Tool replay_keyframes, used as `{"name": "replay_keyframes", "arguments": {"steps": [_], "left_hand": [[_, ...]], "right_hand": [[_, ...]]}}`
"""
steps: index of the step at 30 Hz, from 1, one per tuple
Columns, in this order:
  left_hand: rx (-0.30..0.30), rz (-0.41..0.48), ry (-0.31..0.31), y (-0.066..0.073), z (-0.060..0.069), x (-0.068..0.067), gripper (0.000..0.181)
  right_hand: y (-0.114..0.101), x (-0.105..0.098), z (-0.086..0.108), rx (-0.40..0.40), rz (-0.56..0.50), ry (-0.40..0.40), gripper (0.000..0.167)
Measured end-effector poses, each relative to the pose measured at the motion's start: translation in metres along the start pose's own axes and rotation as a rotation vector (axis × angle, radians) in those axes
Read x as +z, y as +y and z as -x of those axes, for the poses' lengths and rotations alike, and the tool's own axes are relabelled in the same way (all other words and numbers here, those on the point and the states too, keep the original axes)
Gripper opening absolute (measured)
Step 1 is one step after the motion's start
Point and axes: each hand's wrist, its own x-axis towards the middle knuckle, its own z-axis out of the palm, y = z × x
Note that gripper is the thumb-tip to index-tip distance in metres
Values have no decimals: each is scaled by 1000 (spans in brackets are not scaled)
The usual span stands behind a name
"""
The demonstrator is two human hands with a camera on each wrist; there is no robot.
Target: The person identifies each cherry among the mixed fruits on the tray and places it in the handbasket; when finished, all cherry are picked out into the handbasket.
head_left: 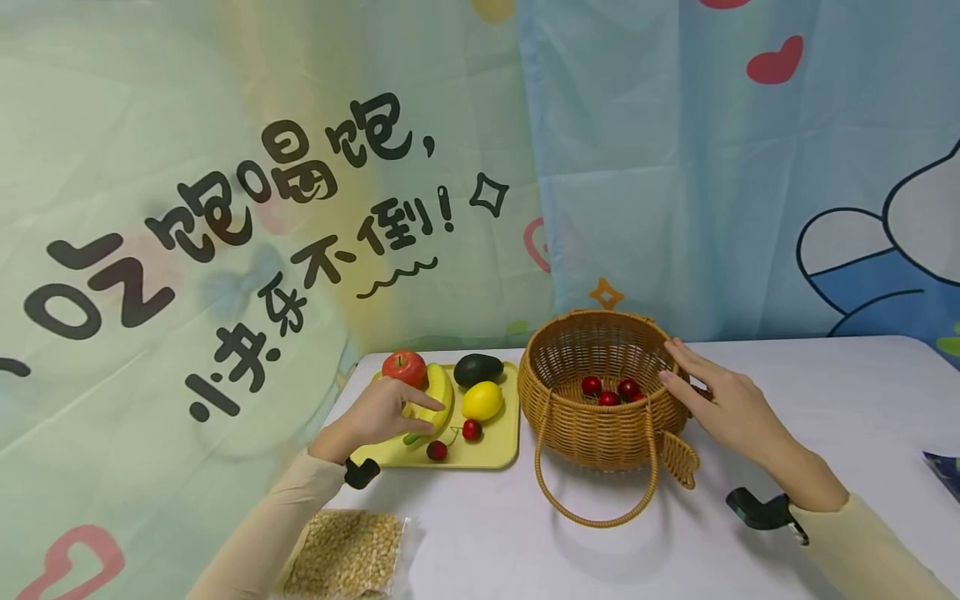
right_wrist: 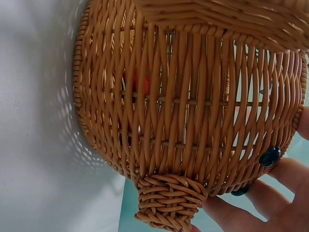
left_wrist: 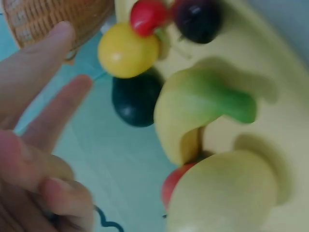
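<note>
My left hand (head_left: 386,410) hovers above the yellow tray (head_left: 498,454), beside a banana (head_left: 441,398). Its thumb and index finger reach out apart, the other fingers are bent, and it holds nothing. Two dark red cherries, one a cherry (head_left: 472,430) close to the lemon (head_left: 482,402), lie past the fingertips. On the right, my right hand (head_left: 723,404) touches the rim and side of a wicker basket (head_left: 592,437) with fairly straight fingers. Several cherries (head_left: 609,398) lie inside the basket. Its looped handle (head_left: 597,523) hangs down at the front.
A red apple (head_left: 404,367), a dark green avocado (head_left: 477,370) and a large pale yellow fruit (left_wrist: 222,193) share the tray. A clear bag of yellowish kernels (head_left: 345,554) lies near the left forearm. A dark packet (head_left: 943,471) shows at the right edge. A printed curtain (head_left: 637,167) hangs behind.
</note>
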Motion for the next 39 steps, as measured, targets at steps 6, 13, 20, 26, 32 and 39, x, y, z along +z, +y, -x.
{"name": "replay_keyframes", "arguments": {"steps": [6, 13, 20, 26, 32, 39], "left_hand": [[-38, -147, -69, -3, 15, 16, 31], [-15, -197, -110, -3, 23, 29, 27], [11, -211, -89, -4, 21, 37, 26], [3, -198, -79, -5, 17, 41, 25], [-6, -205, -73, -8, 16, 43, 25], [-3, -187, -64, -9, 18, 45, 27]], "right_hand": [[-2, 1, 0, 1, -2, -8, 66], [-2, 3, -1, -5, -13, -11, 65], [-3, 2, -1, -6, -8, -7, 66], [-3, 0, -1, -5, -5, -4, 65], [-2, 0, 0, -1, -8, 1, 65], [-1, 0, 0, 7, -13, -2, 66]]}}
